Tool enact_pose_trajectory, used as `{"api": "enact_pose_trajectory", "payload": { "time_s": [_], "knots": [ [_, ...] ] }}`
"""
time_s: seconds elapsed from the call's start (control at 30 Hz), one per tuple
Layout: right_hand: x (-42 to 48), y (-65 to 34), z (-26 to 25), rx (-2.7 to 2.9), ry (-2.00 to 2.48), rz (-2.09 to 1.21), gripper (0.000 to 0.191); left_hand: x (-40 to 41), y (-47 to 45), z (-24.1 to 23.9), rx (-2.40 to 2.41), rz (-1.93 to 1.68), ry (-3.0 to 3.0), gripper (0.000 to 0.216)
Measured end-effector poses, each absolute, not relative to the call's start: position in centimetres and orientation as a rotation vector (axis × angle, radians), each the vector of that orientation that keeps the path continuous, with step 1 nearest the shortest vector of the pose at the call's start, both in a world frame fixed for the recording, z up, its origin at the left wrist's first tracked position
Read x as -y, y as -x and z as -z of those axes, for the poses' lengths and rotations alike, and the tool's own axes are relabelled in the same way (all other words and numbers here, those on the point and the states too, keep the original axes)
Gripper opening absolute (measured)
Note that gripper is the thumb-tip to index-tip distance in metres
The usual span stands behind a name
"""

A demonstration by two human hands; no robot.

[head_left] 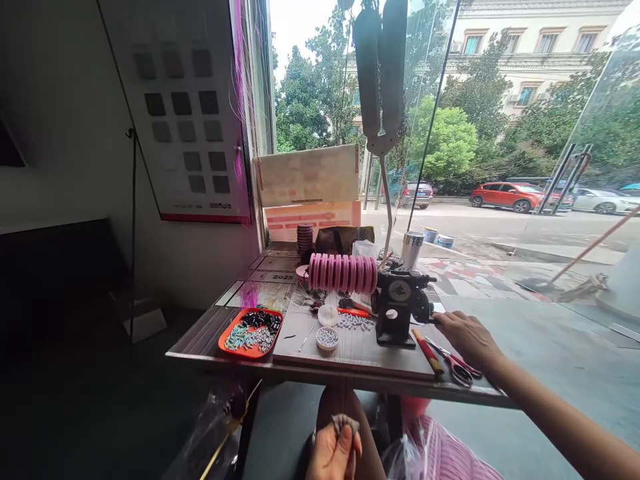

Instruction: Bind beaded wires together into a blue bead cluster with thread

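Centre right, winder (390, 330): dark, bearing pink spools (343, 273); right hand (465, 337) curled on its crank (430, 312).
Bottom centre, left hand (333, 453): closed, pinching greyish cloth (346, 423).
Table (197, 337): brown, "2025" left of centre.
Room: upper-left poster (200, 173), small print illegible.

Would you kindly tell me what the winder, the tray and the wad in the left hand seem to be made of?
Winder: probably painted metal, dark and slightly shiny, with hard edges.
Tray: likely plastic, smooth bright orange, with a rounded raised rim.
Wad: perhaps cloth, matte and softly creased, though paper is possible.
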State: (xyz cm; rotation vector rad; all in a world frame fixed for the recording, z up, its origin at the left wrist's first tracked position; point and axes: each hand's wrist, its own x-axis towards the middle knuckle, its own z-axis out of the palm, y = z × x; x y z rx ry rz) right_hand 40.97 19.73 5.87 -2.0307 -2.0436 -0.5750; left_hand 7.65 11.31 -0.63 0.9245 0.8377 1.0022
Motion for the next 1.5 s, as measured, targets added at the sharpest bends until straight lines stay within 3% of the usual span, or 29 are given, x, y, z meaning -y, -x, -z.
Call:
{"api": "enact_pose_trajectory", "payload": {
  "time_s": [0.27, 0.73, 1.5],
  "knots": [
    [-17.9, -41.0, -5.0, 2.06, 1.991, 0.566, 0.025, -14.3, -9.4, -4.6, -0.725, -0.982, -0.963, 0.059],
    [-17.6, -41.2, -4.9, 2.061, 1.968, 0.549, 0.024, -14.8, -9.6, -5.7, -0.709, -0.952, -0.996, 0.056],
    [-17.8, -41.4, -5.7, 2.056, 2.019, 0.3, 0.033, -13.8, -6.8, 0.4, -0.747, -0.813, -0.917, 0.053]
  ]
}}
